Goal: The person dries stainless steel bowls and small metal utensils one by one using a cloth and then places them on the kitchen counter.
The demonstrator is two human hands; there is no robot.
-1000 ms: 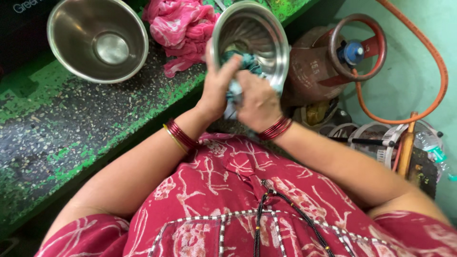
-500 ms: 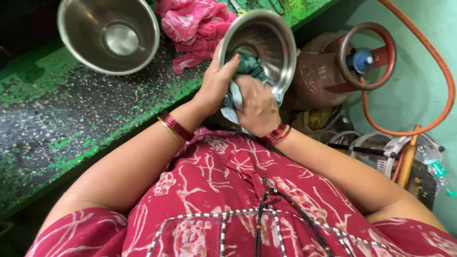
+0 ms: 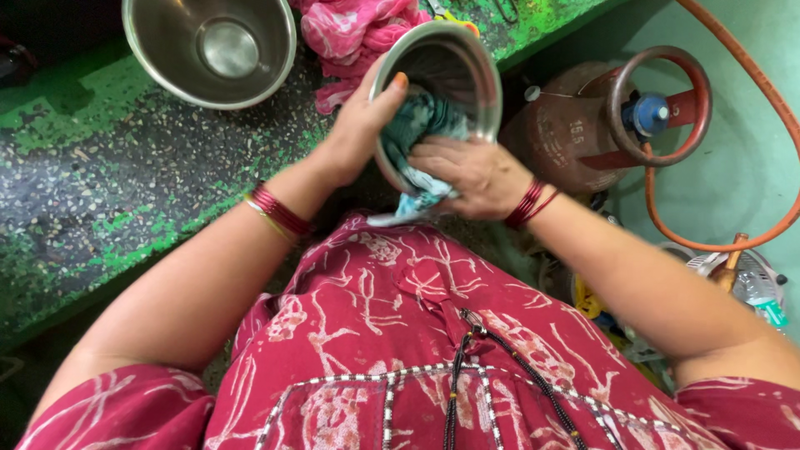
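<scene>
Gripping the rim of a tilted steel bowl (image 3: 450, 75), the left hand (image 3: 354, 133) was closed on it, thumb over the edge. The right hand (image 3: 475, 171) was closed on a teal cloth (image 3: 421, 137), pressing it into the bowl's mouth. This bowl was held above the edge of the speckled green bench (image 3: 125, 183). A second steel bowl (image 3: 208, 50) and a pink cloth (image 3: 350, 33) lay on the bench beyond it; a rusty gas cylinder (image 3: 575, 125) stood just beside the held bowl.

Silver steel bowl (image 3: 454, 71), teal patterned cloth (image 3: 421, 133), pink cloth (image 3: 354, 33), speckled green-and-grey counter (image 3: 125, 183), rust-brown gas cylinder (image 3: 567, 133).
</scene>
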